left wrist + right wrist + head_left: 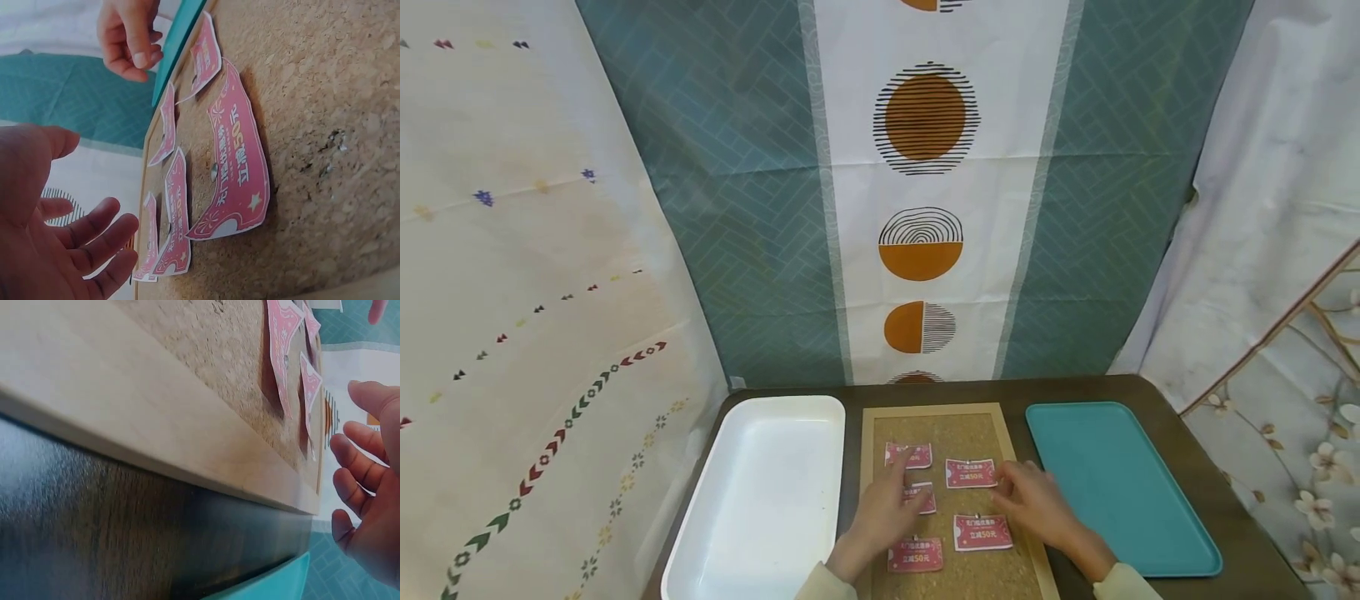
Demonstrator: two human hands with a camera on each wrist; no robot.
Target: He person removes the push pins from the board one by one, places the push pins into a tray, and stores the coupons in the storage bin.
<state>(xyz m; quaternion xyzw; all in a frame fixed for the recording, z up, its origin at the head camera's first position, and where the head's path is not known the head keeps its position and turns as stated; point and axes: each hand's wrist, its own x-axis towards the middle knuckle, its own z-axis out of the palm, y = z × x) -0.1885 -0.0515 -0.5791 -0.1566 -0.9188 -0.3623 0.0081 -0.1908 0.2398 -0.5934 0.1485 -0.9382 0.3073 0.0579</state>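
Several pink paper coupons are fixed with pushpins to a wood-framed cork board [958, 575]. My left hand [883, 508] hovers over the board's left column, its fingers spread and partly hiding the top coupon [922, 458] and the middle coupon [929, 502]; below them is the bottom left coupon [915, 557]. At the board's right side, my right hand [1033, 502] is beside the upper right coupon [970, 475] and above the lower right coupon [982, 533]. Both wrist views show loosely bent fingers with nothing between them. A pin [214, 172] shows on one coupon in the left wrist view.
To the board's left lies a white tray [752, 500], and to its right a teal tray [1120, 483]. All stand on a dark brown table [1247, 533]. Patterned cloths [745, 208] hang behind and at both sides.
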